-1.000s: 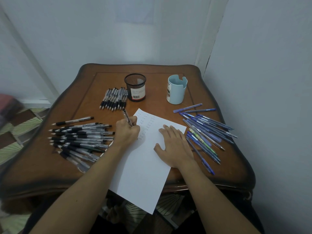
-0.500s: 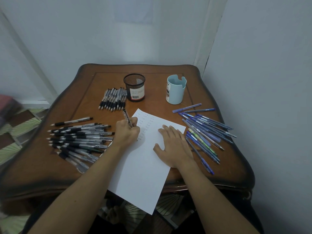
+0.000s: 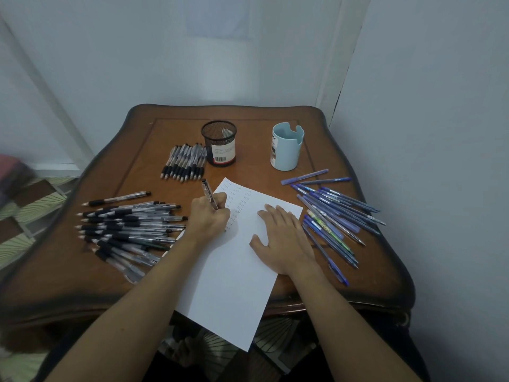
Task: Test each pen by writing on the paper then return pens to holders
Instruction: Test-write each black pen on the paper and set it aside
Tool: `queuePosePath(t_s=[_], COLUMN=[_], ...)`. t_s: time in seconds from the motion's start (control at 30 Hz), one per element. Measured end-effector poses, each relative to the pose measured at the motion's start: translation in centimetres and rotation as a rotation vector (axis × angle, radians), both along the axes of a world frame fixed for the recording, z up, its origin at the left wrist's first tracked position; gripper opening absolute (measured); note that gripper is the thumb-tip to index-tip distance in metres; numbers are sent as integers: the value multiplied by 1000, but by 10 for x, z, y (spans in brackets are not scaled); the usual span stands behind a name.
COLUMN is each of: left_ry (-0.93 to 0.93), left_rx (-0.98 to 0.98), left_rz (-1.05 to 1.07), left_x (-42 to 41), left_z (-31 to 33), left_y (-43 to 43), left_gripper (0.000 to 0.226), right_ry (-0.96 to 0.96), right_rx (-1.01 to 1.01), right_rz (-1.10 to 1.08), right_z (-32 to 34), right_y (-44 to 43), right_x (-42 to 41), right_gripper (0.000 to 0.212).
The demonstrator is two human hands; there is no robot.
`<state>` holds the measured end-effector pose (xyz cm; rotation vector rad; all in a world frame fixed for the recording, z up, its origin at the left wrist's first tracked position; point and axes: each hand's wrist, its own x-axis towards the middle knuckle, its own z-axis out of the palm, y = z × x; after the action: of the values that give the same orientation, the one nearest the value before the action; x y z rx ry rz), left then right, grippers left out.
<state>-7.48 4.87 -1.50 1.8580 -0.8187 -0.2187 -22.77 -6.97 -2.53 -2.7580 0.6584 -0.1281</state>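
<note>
Table (image 3: 344, 282): brown wood with dark curved edges, standing in a pale-walled corner.
Paper (image 3: 234, 285): white sheet lying at an angle, its near end overhanging the table edge; small written marks in columns at the far end.
Left hand (image 3: 210, 216): gripping a pen (image 3: 208, 196), its tip hidden behind the fingers.
Right hand (image 3: 283, 239): lying flat on the paper, fingers spread.
Mesh holder (image 3: 219, 143): black, standing upright, labelled.
Blue holder (image 3: 286, 147): pale blue cup, standing upright.
Black pens (image 3: 129, 230): heap lying left of the paper.
Sorted row (image 3: 184, 164): black-grip pens lying side by side, just beside the mesh holder.
Blue pens (image 3: 333, 216): spreading loosely right of the paper.
</note>
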Motion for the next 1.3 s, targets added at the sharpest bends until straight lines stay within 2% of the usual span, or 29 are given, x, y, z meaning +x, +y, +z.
queuePosePath(t_s=[0.33, 0.43, 0.57, 0.63, 0.7, 0.83, 0.97, 1.1, 1.3], left_ry=[10, 46, 192, 242, 232, 253, 267, 400, 379], left_rx=[4, -13, -79, -123, -128, -114, -117, -160, -158], left_rz=[-12, 16, 62, 84, 95, 83, 65, 117, 171], left_x=[-3, 1, 5, 8, 10, 14, 12, 12, 32], left_z=[0, 0, 3, 5, 7, 5, 11, 17, 29], left_y=[1, -1, 0, 0, 0, -1, -2, -2, 9], left_gripper=[33, 28, 20, 24, 7, 33, 36, 40, 46], right_ry=[-11, -10, -13, -7, -3, -5, -5, -11, -3], right_rx=[-5, 4, 7, -1, -14, -8, -13, -5, 5], right_rz=[-6, -5, -6, -6, -3, -5, -3, -2, 3], right_z=[2, 2, 2, 2, 2, 2, 2, 3, 4], right_y=[1, 1, 1, 1, 0, 1, 1, 1, 1], right_x=[0, 0, 0, 0, 0, 0, 0, 0, -2], right_gripper=[64, 63, 64, 64, 64, 64, 63, 63, 63])
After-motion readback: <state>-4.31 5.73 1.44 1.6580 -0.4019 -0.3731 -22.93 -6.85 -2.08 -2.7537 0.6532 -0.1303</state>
